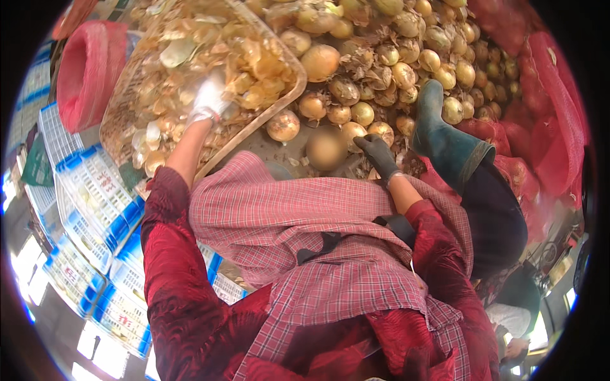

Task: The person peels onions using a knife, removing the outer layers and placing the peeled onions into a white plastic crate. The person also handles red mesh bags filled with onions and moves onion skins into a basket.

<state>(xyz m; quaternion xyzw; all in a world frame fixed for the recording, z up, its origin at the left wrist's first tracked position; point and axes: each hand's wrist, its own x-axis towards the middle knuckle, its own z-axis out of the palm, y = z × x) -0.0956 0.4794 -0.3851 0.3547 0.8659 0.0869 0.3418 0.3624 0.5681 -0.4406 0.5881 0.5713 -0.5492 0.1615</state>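
Observation:
My left hand (208,99), in a white glove, is over a plastic crate (287,97) full of loose onion skins. Glare and blur hide its fingers, so whether it holds anything cannot be told. My right hand (376,151) wears a dark glove; its fingertips are at the side of a yellow onion (353,132), and their grip is unclear. Left of that hand is a blurred round tan shape (326,147). A larger onion (283,125) rests beside the crate's edge. The onion pile (405,71) spreads beyond my right hand, with dry roots and skins among it.
A rubber boot (436,128) stands against the pile's right part. Red mesh sacks (555,128) lie at the right. At the left are an open pink sack (88,76) and several white and blue crates (97,185). Another person (517,305) is at the lower right.

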